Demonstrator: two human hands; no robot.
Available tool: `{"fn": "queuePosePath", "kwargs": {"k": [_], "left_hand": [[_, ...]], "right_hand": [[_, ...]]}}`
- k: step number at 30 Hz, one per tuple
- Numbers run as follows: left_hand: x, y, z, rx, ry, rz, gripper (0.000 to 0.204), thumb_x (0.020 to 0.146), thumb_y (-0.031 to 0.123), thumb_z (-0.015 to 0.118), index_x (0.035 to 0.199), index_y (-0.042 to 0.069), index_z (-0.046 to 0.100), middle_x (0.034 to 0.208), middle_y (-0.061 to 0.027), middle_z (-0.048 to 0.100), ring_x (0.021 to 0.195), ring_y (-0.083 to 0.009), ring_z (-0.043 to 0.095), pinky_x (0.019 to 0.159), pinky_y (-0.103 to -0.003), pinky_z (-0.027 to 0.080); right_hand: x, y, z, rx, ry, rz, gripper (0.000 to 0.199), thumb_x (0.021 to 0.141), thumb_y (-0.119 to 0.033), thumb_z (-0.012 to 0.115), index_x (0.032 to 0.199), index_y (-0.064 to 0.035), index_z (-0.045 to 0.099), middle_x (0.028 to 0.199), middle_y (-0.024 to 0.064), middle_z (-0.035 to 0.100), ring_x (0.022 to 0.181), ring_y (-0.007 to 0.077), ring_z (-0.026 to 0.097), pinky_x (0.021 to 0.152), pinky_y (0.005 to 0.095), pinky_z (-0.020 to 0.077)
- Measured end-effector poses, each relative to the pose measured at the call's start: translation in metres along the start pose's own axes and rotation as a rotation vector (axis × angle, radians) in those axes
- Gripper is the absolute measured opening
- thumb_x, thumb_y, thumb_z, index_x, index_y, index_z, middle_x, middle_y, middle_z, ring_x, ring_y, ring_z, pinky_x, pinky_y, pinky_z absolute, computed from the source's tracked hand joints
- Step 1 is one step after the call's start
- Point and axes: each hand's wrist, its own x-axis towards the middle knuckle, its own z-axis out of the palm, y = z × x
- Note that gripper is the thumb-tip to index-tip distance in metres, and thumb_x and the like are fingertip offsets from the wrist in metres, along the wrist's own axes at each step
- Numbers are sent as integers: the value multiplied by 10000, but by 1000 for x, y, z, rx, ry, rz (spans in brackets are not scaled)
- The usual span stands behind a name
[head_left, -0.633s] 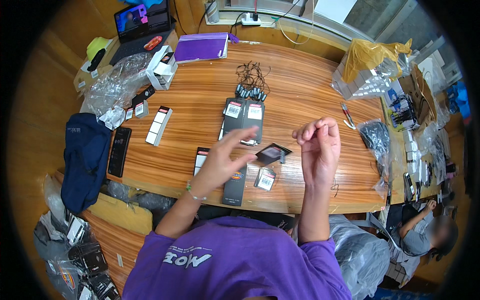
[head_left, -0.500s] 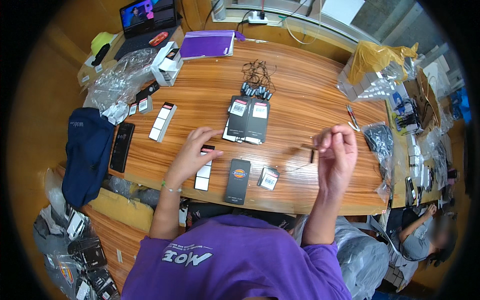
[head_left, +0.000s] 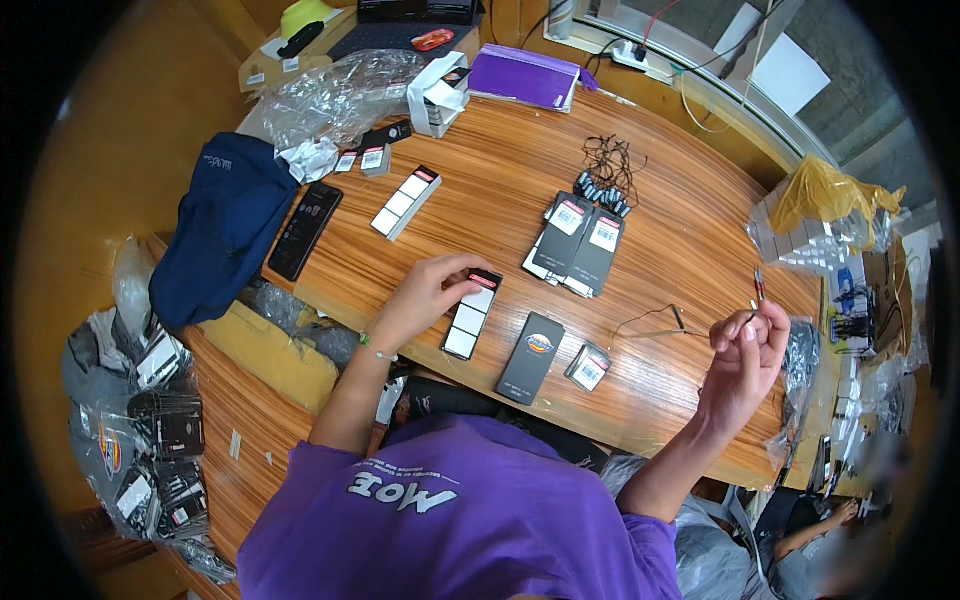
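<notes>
My left hand [head_left: 425,295] lies on the wooden table [head_left: 500,170], its fingers curled over the far end of a row of small black boxes with white labels [head_left: 468,322]. My right hand [head_left: 742,352] is raised at the table's right side and pinches a thin black cable [head_left: 650,318]. That cable trails left, down onto the tabletop. A flat black package [head_left: 531,357] and a small labelled box [head_left: 588,366] lie between my hands. Two black packs [head_left: 582,245] sit further back.
A tangle of black cables [head_left: 605,170], a second row of labelled boxes [head_left: 405,203], a black phone [head_left: 305,230], a navy cloth [head_left: 225,225], clear plastic bags [head_left: 330,95], a purple notebook [head_left: 527,77] and a yellow bag [head_left: 830,195] ring the table. A red-handled tool [head_left: 760,285] lies near my right hand.
My left hand dropped from mid-air onto the row of small black boxes. My right hand swung out to the right, drawing the thin cable with it.
</notes>
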Motion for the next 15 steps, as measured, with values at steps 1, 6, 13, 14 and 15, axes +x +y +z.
{"fn": "queuePosePath", "kwargs": {"k": [1, 6, 13, 14, 15], "left_hand": [[-1, 7, -1, -131, -10, -66, 303, 756, 52, 659, 1051, 23, 597, 986, -69, 598, 907, -162, 591, 808, -251, 463], [8, 56, 14, -468, 155, 28, 214, 767, -47, 637, 977, -33, 596, 949, -71, 636, 835, -100, 614, 728, -207, 486], [32, 96, 53, -270, 242, 302, 158, 698, 4, 718, 838, -2, 647, 777, -60, 661, 708, -117, 625, 648, -234, 497], [33, 98, 56, -245, 237, 328, 161, 692, 10, 722, 835, 2, 649, 774, -60, 662, 701, -121, 625, 645, -237, 496], [33, 98, 59, -198, 272, 384, 122, 721, 27, 698, 823, 2, 635, 763, -73, 658, 678, -148, 638, 606, -248, 504]], "right_hand": [[-2, 0, 5, -41, 7, 4, 249, 836, -1, 534, 1072, -15, 454, 710, 60, 522, 619, 126, 471, 572, 236, 388], [-17, 1, 38, -385, -160, 97, 276, 790, 67, 557, 1033, -17, 458, 716, 37, 555, 643, 79, 502, 577, 203, 395], [-24, 20, 61, -667, -286, -29, 270, 786, 76, 552, 1029, 2, 458, 694, 48, 558, 615, 77, 525, 553, 212, 425], [-24, 20, 61, -680, -291, -43, 272, 787, 76, 552, 1030, 3, 455, 691, 53, 557, 618, 82, 532, 555, 217, 432], [-23, 19, 61, -672, -295, -32, 281, 789, 75, 551, 1038, 1, 444, 691, 64, 567, 624, 92, 547, 552, 225, 443]]}}
